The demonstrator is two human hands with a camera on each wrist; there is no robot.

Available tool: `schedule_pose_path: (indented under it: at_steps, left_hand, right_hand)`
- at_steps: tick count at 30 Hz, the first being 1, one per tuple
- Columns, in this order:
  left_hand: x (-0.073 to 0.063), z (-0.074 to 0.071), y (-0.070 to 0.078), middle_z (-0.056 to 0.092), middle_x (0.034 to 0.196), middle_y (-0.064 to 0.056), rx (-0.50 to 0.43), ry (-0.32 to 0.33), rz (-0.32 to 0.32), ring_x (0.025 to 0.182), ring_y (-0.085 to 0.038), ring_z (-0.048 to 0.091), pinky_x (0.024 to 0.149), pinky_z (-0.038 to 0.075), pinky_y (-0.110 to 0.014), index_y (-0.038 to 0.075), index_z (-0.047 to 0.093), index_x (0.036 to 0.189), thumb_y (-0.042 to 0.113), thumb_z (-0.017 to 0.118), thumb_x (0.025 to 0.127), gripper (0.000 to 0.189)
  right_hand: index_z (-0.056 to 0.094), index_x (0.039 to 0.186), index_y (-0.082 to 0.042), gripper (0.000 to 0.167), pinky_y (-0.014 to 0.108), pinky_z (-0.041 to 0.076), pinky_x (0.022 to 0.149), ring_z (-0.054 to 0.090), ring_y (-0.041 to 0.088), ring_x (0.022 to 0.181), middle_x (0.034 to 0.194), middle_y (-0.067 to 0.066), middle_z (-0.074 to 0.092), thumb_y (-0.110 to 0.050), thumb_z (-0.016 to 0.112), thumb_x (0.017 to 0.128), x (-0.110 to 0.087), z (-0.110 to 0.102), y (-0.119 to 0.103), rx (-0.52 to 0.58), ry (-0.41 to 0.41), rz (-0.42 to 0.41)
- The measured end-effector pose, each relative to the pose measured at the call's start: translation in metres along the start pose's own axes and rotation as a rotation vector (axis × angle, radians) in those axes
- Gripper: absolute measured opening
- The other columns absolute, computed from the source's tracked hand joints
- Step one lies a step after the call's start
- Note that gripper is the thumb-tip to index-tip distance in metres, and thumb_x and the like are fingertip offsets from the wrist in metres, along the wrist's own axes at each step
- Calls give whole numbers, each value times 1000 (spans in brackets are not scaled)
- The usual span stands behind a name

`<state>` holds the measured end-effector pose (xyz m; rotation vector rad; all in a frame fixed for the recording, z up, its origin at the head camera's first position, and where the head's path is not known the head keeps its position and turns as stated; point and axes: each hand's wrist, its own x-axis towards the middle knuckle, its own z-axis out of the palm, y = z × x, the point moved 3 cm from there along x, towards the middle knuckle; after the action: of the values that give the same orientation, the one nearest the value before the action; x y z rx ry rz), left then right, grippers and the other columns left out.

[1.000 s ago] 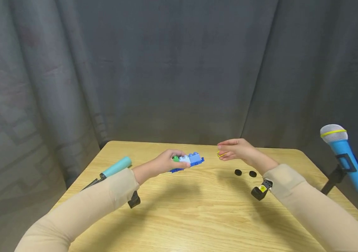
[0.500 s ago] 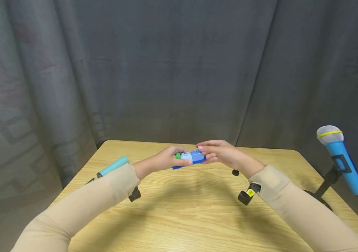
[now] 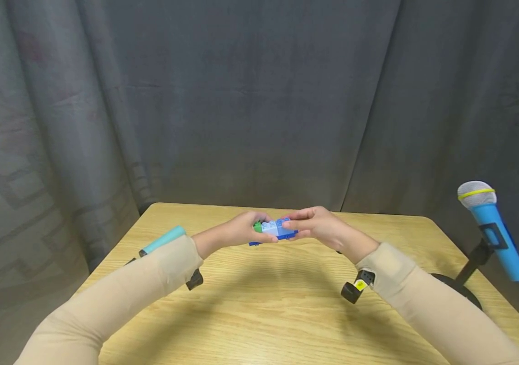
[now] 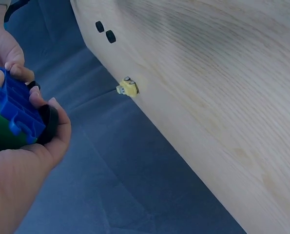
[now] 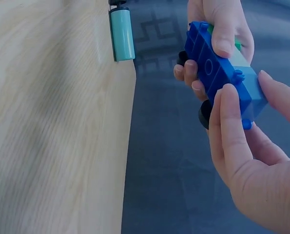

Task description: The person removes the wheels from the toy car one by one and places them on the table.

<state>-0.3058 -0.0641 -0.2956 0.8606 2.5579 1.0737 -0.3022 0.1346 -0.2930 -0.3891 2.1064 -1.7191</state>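
Note:
A toy car (image 3: 269, 228) built of blocks is held between the two hands above the far part of the table. It has a dark blue base with green, light blue and mid-blue bricks on top. My left hand (image 3: 236, 230) grips its green end, and my right hand (image 3: 325, 228) pinches the mid-blue end. In the right wrist view the car (image 5: 210, 66) shows its underside, with black wheels (image 5: 204, 115) on one side. The left wrist view shows the blue base (image 4: 20, 109) partly covered by fingers.
Two loose black wheels (image 4: 110, 36) and a small yellow toy (image 4: 128, 87) sit near the far edge of the wooden table (image 3: 259, 299). On the left lies a turquoise cylinder (image 3: 168, 238); a blue microphone (image 3: 498, 233) stands on a black stand at the right. Curtains hang behind.
My right hand has moved left to the car and taken hold of its mid-blue end. The left hand has kept its grip and shifted only slightly.

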Motion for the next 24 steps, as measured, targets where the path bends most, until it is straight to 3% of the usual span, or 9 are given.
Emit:
schedule_pose_path:
  at_steps: [7, 12, 17, 24]
  left_hand:
    - [4, -2, -6, 62, 101, -5, -80, 63, -22, 82, -16, 58, 68, 50, -25, 8, 59, 120, 35, 76, 84, 47]
    - [3, -1, -15, 63, 115, -9, -265, 202, -72, 96, -18, 61, 81, 52, -30, 9, 53, 132, 32, 76, 84, 58]
    - [3, 10, -22, 59, 129, -13, -491, 358, -145, 116, -26, 60, 100, 48, -41, 4, 44, 139, 31, 75, 86, 67]
    - [6, 29, -13, 62, 126, -20, -761, 374, -99, 116, -31, 62, 98, 49, -38, -2, 53, 129, 17, 65, 93, 42]
  right_hand:
    - [54, 130, 8, 52, 36, 51, 96, 68, 16, 98, 122, 15, 63, -21, 70, 90, 0, -1, 2, 32, 31, -13]
    - [54, 132, 5, 52, 33, 52, 95, 67, 15, 98, 126, 15, 59, -22, 70, 90, 2, -6, 1, 68, 115, -38]
    - [54, 132, 2, 56, 36, 47, 102, 66, 12, 99, 128, 14, 58, -28, 72, 88, 6, -10, -1, 109, 241, -60]
    - [52, 133, 2, 54, 36, 47, 102, 63, 11, 100, 124, 11, 58, -25, 70, 91, 7, -6, 3, 138, 321, -68]
